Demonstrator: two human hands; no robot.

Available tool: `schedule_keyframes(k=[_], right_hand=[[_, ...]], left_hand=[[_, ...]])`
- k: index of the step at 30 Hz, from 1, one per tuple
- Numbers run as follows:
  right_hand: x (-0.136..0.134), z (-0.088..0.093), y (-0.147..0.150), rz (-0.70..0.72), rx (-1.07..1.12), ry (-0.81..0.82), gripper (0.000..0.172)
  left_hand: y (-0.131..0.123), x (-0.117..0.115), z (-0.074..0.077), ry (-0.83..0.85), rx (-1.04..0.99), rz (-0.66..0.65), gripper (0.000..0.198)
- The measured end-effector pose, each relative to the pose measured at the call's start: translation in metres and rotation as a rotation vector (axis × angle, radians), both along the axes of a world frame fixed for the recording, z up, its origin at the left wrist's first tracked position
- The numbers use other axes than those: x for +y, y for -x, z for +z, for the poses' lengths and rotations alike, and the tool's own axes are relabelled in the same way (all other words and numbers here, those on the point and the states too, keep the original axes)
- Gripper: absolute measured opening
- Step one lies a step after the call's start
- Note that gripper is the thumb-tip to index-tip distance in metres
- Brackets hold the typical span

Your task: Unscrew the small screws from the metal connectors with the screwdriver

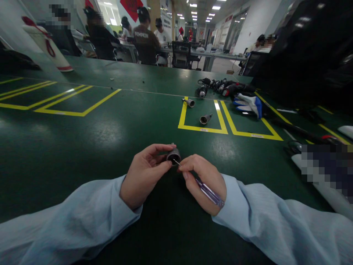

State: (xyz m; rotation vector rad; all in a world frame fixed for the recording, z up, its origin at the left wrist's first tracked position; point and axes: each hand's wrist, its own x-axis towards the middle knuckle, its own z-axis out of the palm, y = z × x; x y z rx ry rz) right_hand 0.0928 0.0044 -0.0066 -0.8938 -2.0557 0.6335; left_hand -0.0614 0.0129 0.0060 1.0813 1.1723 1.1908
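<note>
Between thumb and fingers my left hand (149, 167) grips a small grey metal cup-shaped part (173, 151), its dark round opening turned toward me. My right hand (202, 176) is closed around a screwdriver (210, 194) with a clear purplish handle. The handle lies back across the palm, and the thin shaft reaches into the mouth of the metal part. What the tip touches inside is too dark to make out. Beyond my hands, two similar metal parts lie inside a yellow-taped square: one cup-shaped part (205, 119) nearer, another cup-shaped part (190, 103) farther back.
Yellow tape (202, 130) marks squares on the green table (91, 147). At the back right are tangled black cables (217, 85) and a blue-and-white glove (249, 105). A white cylinder with red cord (48, 44) stands far left. People sit at desks beyond.
</note>
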Motion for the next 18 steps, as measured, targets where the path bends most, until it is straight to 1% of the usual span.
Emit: schedule_keyframes(k=[6,12,18], right_hand=[[0.0003,-0.0014,0.0005,0.021,-0.043,-0.104,0.017],[0.0007,-0.0030,0.0006,0.045,-0.055,-0.125,0.016],[-0.0002,-0.0050,0.0003,0.059,-0.078,-0.188,0.015]], left_hand=[[-0.0014,-0.0004,0.0012,-0.036,0.080,0.035,0.020],[-0.0030,0.0005,0.0016,-0.139,0.210,0.055,0.017],[-0.0036,-0.0001,0.0011,-0.187,0.229,0.063,0.015]])
